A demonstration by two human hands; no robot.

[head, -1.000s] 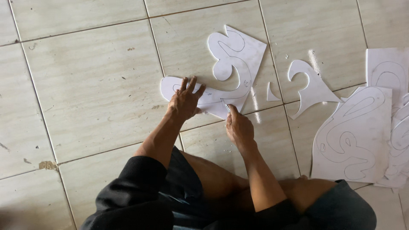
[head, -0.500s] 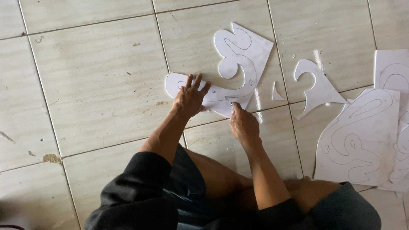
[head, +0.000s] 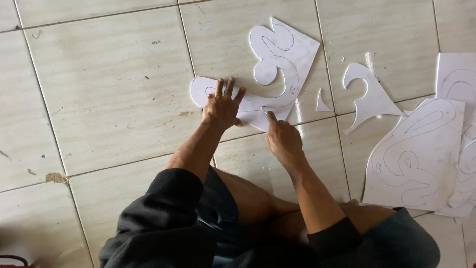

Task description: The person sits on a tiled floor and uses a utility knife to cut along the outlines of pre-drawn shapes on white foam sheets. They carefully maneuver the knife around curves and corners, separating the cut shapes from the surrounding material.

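I sit on a tiled floor. My left hand (head: 222, 106) lies flat with fingers spread on the left lobe of a white sheet (head: 292, 54) that is cut and drawn into curly scroll shapes. My right hand (head: 282, 140) is curled, its fingertip end touching the sheet's lower edge just right of the left hand. Whether it grips a small tool is hidden by the fingers.
A cut-out white scroll piece (head: 369, 101) and a small white offcut (head: 323, 105) lie to the right. Further right is a stack of white sheets with drawn curls (head: 421, 156). My knees and dark sleeves fill the bottom of the view.
My right hand has crept slightly forward to the sheet's lower edge. My left hand stays pressed on the sheet. The view has shifted a little.
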